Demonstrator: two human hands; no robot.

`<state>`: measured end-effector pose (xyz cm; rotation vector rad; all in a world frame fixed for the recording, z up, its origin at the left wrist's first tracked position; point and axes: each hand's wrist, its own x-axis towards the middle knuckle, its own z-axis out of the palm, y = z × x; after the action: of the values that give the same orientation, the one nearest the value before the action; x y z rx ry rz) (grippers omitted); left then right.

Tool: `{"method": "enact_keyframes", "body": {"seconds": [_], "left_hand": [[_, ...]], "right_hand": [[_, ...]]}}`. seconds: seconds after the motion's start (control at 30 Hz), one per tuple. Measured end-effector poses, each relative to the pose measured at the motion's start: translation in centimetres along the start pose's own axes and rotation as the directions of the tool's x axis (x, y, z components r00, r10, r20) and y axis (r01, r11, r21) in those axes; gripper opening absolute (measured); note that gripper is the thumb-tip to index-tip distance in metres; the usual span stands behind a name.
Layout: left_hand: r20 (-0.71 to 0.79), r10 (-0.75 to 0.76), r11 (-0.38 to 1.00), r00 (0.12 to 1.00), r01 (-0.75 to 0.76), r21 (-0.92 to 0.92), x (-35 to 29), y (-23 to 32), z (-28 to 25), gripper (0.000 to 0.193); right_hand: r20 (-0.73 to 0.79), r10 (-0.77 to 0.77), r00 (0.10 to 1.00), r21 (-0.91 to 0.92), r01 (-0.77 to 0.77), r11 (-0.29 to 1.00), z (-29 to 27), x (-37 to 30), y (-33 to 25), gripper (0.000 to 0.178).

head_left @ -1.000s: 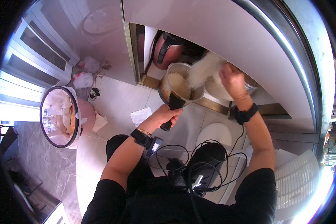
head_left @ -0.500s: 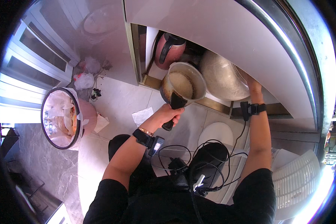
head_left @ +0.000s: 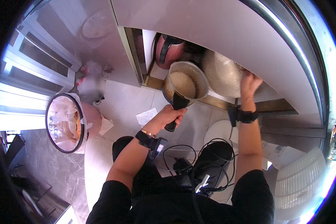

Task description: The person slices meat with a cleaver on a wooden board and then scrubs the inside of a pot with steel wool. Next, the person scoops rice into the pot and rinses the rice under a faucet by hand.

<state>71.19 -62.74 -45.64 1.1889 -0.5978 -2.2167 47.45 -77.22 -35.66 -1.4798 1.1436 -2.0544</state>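
Note:
My left hand is closed round the black handle of a metal pot. The pot is held tilted in front of the open low cabinet, with scorched brown sides and a pale, stained inside. At the right my right hand reaches into the cabinet, its fingers curled at the right edge of a large, dull silver metal basin. Some of its fingertips are hidden at the rim. Behind the pot stands a pink kettle with a black handle, partly inside the cabinet.
A pink waste bin with a bag liner stands at the left. Near it are plastic bags and white paper on the tiles. Black cables loop over my lap. A white slatted basket is at the lower right.
The basin sits further left and deeper in the cabinet. My right hand has shifted left and now shows more at its edge. The pot remains in my left hand, almost in place.

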Motion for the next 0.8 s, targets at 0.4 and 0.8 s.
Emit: {"method": "enact_keyframes", "body": {"seconds": [0.4, 0.8], "left_hand": [[-0.133, 0.037, 0.981, 0.991, -0.01, 0.194, -0.5, -0.3, 1.5, 0.029], [-0.067, -0.052, 0.966, 0.996, 0.067, 0.25, -14.5, 2.9, 5.8, 0.025]], "right_hand": [[0.621, 0.432, 0.654, -0.627, 0.083, 0.775, 5.3, -8.4, 4.7, 0.021], [0.453, 0.68, 0.577, -0.756, -0.155, 0.635, 5.1, -10.8, -7.0, 0.016]]}}
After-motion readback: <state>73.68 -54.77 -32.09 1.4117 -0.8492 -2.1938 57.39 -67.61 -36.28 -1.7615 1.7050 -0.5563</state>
